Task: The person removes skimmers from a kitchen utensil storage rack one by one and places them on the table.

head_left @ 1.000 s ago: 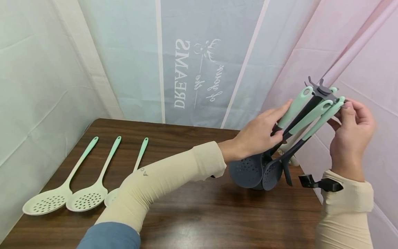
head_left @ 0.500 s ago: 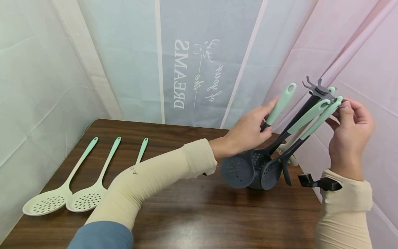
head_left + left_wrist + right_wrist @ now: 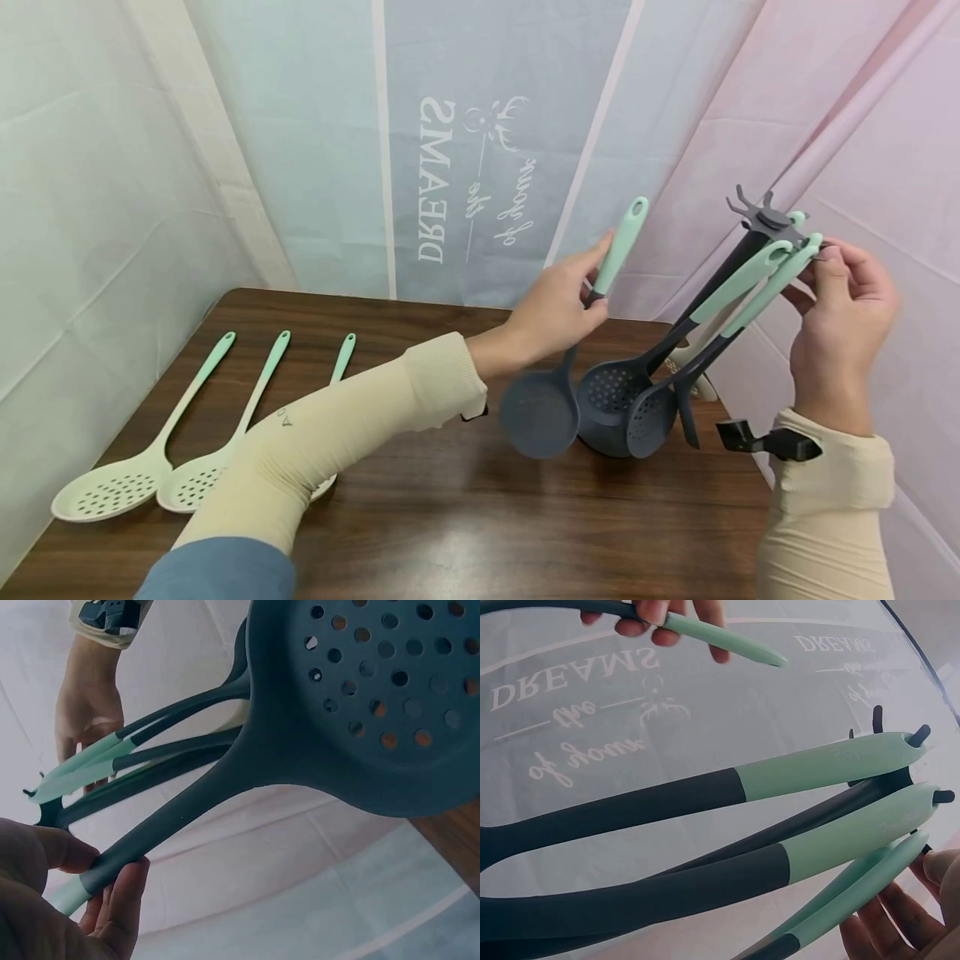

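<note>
My left hand (image 3: 551, 308) grips a dark grey skimmer (image 3: 540, 414) where its mint handle meets the dark shaft. Its round perforated head hangs low, left of the utensil stand; the holes show large in the left wrist view. My right hand (image 3: 843, 325) pinches the edge of the stand's hooked top (image 3: 772, 221) with thumb and fingers. From that stand's hooks hang several dark utensils with mint handles, among them a slotted spoon (image 3: 651, 421) and a perforated ladle (image 3: 611, 387). Several hooks on the left side carry nothing.
Three pale green skimmers lie on the brown table (image 3: 465, 533) at left: the outermost skimmer (image 3: 112, 493), a middle skimmer (image 3: 197, 483), and a third skimmer (image 3: 343, 358) mostly behind my left sleeve. Fabric curtains (image 3: 322, 167) rise behind. A pale object (image 3: 701, 379) stands behind the stand.
My left hand has taken the skimmer off its hook and carried it left, away from the stand. The right hand stays at the stand's top, almost still.
</note>
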{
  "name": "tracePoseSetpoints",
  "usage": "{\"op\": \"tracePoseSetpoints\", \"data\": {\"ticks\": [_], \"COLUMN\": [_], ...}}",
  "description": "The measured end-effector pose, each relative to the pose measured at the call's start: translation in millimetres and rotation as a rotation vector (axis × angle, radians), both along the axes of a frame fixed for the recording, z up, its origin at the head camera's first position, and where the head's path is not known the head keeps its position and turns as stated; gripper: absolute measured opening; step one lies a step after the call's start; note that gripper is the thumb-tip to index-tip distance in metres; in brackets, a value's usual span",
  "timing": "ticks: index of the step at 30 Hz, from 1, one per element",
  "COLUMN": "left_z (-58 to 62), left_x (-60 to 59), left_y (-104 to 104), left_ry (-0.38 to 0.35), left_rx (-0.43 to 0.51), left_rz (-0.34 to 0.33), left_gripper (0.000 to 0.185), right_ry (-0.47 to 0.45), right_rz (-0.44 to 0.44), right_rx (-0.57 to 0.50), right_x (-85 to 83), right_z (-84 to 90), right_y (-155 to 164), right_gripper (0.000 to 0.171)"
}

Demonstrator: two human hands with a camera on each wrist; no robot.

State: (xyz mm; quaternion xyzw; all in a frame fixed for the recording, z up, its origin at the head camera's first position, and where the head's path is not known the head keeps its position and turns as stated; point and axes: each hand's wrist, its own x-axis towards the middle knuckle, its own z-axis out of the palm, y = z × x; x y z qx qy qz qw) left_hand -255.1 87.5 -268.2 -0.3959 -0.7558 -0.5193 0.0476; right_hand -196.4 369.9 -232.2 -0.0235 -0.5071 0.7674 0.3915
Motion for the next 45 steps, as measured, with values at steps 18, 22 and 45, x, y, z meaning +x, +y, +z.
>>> {"op": "tracePoseSetpoints", "data": {"ticks": [18, 22, 45], "left_z": [-23.5, -32.5, -73.1], "left_x": [-15.1, -18.8, -32.0], "left_y": [-49.9, -59.7, -104.8], "left_ry": [-0.109, -0.144, -0.325], "left_rx": [-0.126, -0.163, -0.316], "left_rz": [0.07, 0.087, 0.219], "left_gripper": [0.08, 0.08, 0.077], "right_ry": [0.011, 0.012, 0.015], "right_rz": [0.002, -0.001, -0.006], "right_rx": [-0.023, -0.029, -0.014], "right_x": [-2.1, -1.9, -1.3], "right_z": [-1.2, -0.4, -0.4], "right_y": [0.8, 0.2, -1.3], "right_gripper": [0.026, 0.026, 0.027]}}
